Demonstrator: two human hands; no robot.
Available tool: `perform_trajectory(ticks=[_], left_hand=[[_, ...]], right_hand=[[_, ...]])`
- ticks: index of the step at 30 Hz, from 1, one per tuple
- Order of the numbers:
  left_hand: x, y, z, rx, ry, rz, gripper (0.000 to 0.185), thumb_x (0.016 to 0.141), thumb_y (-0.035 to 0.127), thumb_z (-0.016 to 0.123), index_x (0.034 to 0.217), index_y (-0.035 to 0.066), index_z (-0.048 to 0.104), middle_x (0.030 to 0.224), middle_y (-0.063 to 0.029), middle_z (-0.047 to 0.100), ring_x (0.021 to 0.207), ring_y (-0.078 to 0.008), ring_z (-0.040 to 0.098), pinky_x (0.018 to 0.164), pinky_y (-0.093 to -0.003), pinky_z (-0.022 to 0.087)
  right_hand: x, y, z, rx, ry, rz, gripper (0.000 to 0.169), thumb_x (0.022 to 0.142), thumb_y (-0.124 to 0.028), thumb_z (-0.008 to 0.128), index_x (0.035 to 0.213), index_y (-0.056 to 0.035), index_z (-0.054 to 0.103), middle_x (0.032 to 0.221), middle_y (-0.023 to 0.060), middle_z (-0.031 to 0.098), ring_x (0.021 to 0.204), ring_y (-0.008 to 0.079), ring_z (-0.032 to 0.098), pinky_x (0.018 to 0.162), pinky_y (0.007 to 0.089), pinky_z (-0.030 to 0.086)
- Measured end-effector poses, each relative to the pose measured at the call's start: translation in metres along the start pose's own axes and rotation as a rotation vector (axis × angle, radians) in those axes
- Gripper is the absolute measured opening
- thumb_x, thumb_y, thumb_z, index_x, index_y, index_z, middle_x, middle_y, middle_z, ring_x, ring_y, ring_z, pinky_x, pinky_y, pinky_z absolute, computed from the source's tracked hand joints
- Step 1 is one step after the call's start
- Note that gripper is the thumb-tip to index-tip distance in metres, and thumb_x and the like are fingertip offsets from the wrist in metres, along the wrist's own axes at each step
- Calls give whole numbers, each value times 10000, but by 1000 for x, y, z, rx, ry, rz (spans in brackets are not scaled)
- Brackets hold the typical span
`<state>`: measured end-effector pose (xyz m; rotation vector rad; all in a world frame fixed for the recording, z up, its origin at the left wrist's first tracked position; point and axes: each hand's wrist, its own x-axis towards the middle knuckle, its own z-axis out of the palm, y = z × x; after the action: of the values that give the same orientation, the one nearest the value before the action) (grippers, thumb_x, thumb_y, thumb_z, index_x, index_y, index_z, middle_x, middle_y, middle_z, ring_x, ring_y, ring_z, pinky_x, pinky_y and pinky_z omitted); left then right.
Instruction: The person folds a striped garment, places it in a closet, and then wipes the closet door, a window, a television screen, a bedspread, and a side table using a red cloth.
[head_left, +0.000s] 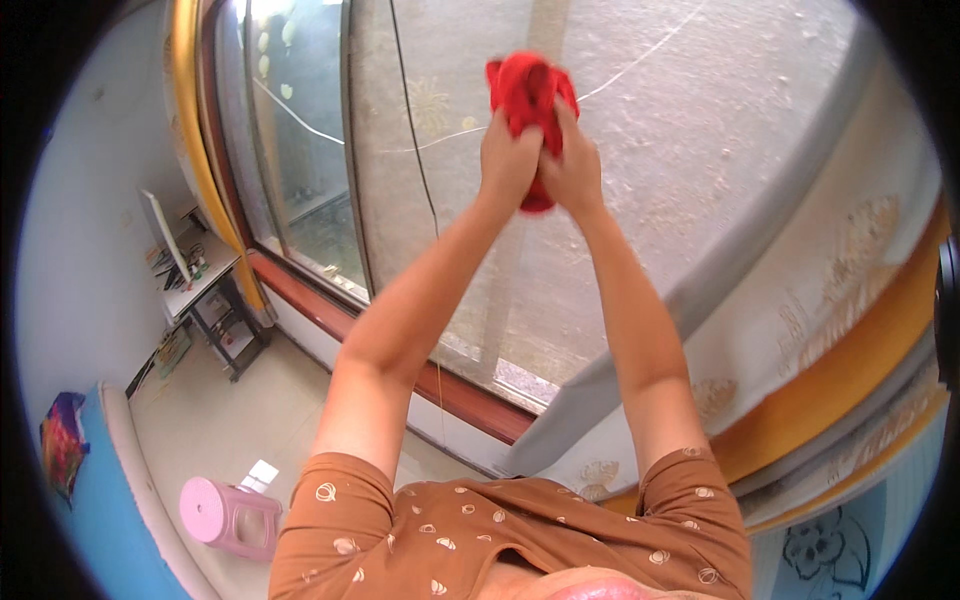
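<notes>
A bunched red cloth (525, 79) is gripped in both my hands, held out at arm's length before a large window pane (660, 172). My left hand (508, 161) wraps the cloth's left side, and my right hand (576, 166) clasps its right side. The hands are close together, with a fold of the cloth hanging below them. Motion blurs the cloth and fingers slightly. Whether the cloth touches the glass I cannot tell.
A dark cord (411, 112) hangs before the window. Patterned curtains (847, 300) bunch at right, a yellow curtain (189, 112) at left. A wooden sill (315, 300) runs below. At left stand a desk (199, 285) with a monitor (165, 232) and a pink plastic stool (232, 517).
</notes>
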<state>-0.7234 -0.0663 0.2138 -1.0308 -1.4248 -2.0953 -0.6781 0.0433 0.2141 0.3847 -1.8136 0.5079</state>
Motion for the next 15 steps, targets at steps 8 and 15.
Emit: perform_trajectory(ticks=[8,15], left_hand=[[-71,-65,-106,-159,91,21,459,907,82,556,1349,-29,510,1257,-120,594,1167,-231,569,1046,-366,435],[18,-22,-207,232,145,436,772,921,192,672,1581,13,313,1503,-179,454,1354,-274,473,1103,-387,399]], right_hand=[[-68,-28,111,417,-155,62,689,771,-140,721,1434,-120,534,1376,160,576,1321,400,494,1076,460,452],[84,-81,225,456,-55,161,609,794,-84,684,1388,-147,563,1310,151,649,1161,384,641,925,403,553]])
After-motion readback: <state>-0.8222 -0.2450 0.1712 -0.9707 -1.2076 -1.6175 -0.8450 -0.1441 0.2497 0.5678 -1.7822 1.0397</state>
